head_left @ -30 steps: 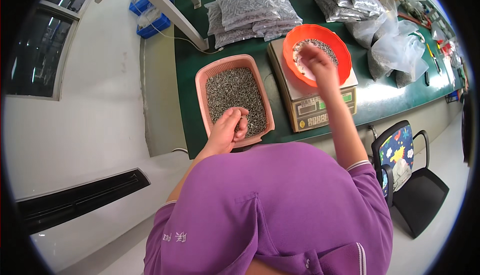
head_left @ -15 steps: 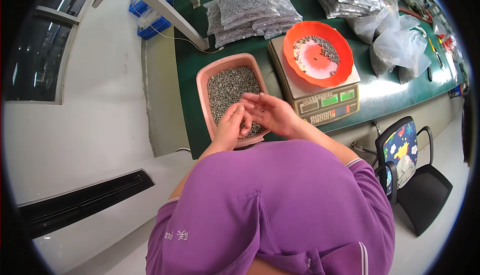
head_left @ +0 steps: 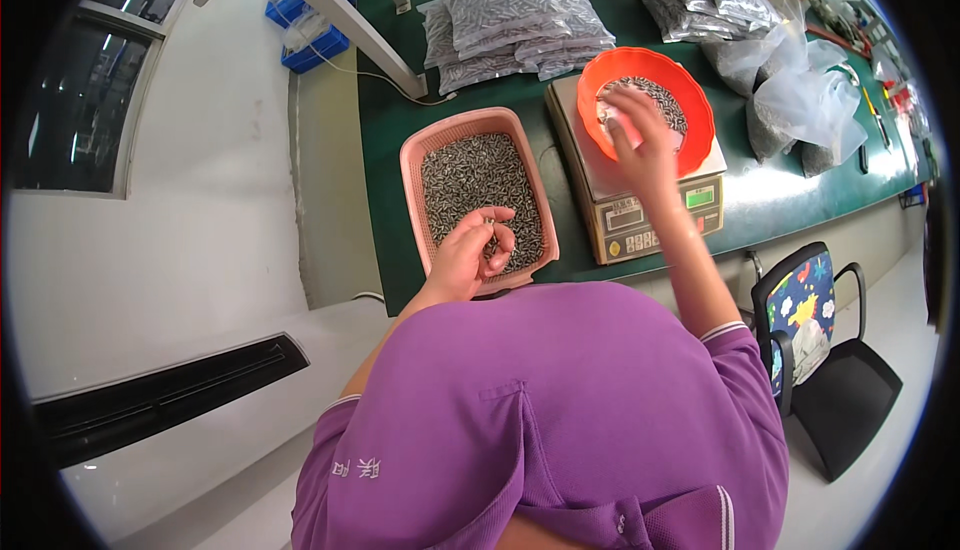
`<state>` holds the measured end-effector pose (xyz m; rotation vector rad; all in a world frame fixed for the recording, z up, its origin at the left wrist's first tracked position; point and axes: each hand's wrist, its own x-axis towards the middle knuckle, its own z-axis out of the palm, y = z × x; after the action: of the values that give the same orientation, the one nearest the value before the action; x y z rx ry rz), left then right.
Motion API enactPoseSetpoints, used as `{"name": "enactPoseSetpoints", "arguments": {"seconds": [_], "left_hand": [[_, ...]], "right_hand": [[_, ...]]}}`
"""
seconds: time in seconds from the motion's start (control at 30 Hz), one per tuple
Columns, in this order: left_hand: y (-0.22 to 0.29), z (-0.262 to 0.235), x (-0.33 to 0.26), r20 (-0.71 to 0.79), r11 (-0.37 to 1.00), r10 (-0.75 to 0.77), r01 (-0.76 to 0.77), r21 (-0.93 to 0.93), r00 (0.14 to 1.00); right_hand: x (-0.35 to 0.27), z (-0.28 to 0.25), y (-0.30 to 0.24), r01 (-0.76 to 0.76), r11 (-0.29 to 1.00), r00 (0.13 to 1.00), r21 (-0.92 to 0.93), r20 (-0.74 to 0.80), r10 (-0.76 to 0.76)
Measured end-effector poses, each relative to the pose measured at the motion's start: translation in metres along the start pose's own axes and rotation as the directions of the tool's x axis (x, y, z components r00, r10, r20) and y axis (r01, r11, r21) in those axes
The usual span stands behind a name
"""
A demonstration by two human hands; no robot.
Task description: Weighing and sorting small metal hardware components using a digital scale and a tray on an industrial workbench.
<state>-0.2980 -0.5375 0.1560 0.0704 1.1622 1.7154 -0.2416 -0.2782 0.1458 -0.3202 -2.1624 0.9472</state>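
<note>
Nearest was the person's purple shirt (head_left: 560,400), with a short line of white lettering (head_left: 357,469) stitched on it. To the right, beside the desk (head_left: 790,200), stood a black chair (head_left: 850,390) with a colourful patterned back.

The left hand (head_left: 470,255) was over the near end of a pink basket (head_left: 413,180), fingers curled round toward the thumb; the gap between them was small and shaded, so I could not tell whether it gripped anything. Small metal pieces (head_left: 475,170) covered the basket's floor.

Just right of the basket sat a scale (head_left: 572,155), its front carrying printed marks too small to read, a keypad (head_left: 640,242) and a lit green display (head_left: 700,197). An orange bowl (head_left: 695,100) rested on its top, with more of the metal pieces inside, mostly toward the far side. The right hand (head_left: 645,140) was over the bowl, slightly blurred, its fingers extended and parted from the thumb.

Farther back lay two stacks of clear bags (head_left: 500,5) filled with grey pieces, and near the right-hand stack some whitish plastic bags (head_left: 820,110). Blue bins (head_left: 318,50) stood beyond the desk's left edge.
</note>
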Motion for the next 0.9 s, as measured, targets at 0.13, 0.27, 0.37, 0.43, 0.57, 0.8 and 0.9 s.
{"name": "enactPoseSetpoints", "arguments": {"seconds": [0.13,0.27,0.37,0.43,0.57,0.8,0.9], "left_hand": [[-0.003,0.004,0.003,-0.001,0.982,-0.016,0.016,0.187,1.0],[-0.009,0.004,0.007,0.054,0.958,-0.041,0.024,0.284,0.998],[-0.012,0.005,0.004,0.054,0.967,-0.026,0.011,0.254,0.998],[-0.009,0.007,0.002,0.001,0.984,-0.029,0.028,0.175,1.0],[-0.009,-0.009,0.003,0.041,0.986,-0.056,0.062,-0.156,0.998],[-0.007,-0.022,0.005,-0.055,0.943,-0.124,0.1,-0.318,0.991],[-0.011,-0.024,0.006,-0.054,0.919,-0.144,0.113,-0.379,0.988]], "right_hand": [[-0.049,0.044,-0.041,-0.687,0.45,0.713,0.571,0.65,0.263],[-0.076,0.063,-0.055,-0.833,-0.383,0.451,0.4,0.891,-0.049],[-0.078,0.066,-0.059,-0.813,-0.439,0.386,0.383,0.919,0.087],[-0.08,0.066,-0.055,-0.8,-0.482,0.348,0.358,0.93,0.114],[-0.079,0.068,-0.042,-0.775,-0.373,0.431,0.51,0.859,0.278],[-0.014,0.007,-0.008,-0.652,0.434,0.724,0.622,0.342,0.599],[0.01,-0.019,0.026,-0.32,0.861,0.939,0.395,0.014,0.343]]}}
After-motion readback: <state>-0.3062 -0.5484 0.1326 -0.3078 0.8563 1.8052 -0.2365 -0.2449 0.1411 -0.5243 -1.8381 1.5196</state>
